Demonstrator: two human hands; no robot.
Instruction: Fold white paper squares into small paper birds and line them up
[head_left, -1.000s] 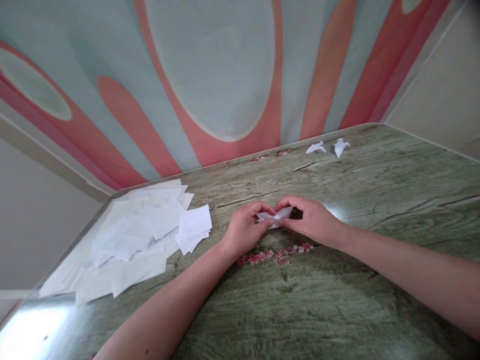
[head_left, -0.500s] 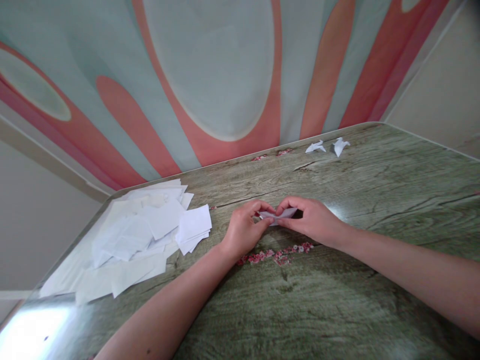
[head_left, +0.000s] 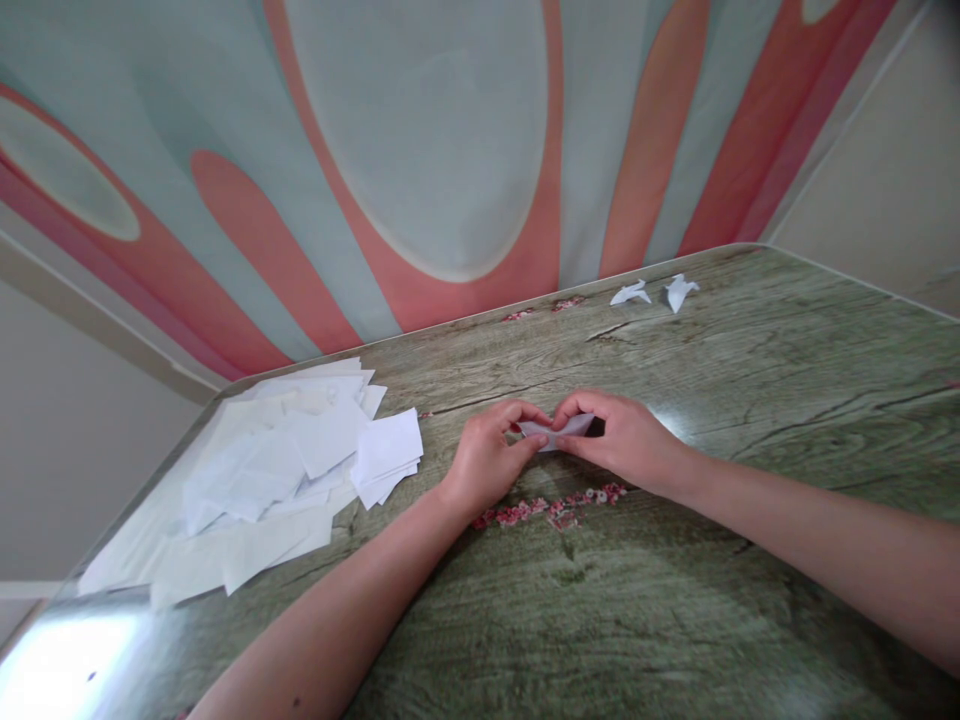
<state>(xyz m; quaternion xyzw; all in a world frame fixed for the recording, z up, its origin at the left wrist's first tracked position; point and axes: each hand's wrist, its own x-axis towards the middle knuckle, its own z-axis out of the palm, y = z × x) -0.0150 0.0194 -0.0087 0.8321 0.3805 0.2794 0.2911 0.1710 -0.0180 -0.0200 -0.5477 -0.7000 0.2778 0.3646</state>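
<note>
Pinching folded white paper [head_left: 573, 428], left hand [head_left: 489, 450] and right hand [head_left: 636, 443] each clamping grip on one end, neither nearer; long axis running hand to hand, paper sitting well inward of surface's [head_left: 757, 400] far edge.

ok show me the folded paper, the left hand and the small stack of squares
Folded paper [head_left: 576, 426]: head view, on its right side.
Left hand [head_left: 490, 456]: head view, on the back of the hand.
Small stack of squares [head_left: 389, 446]: head view, on its top sheet.
</note>
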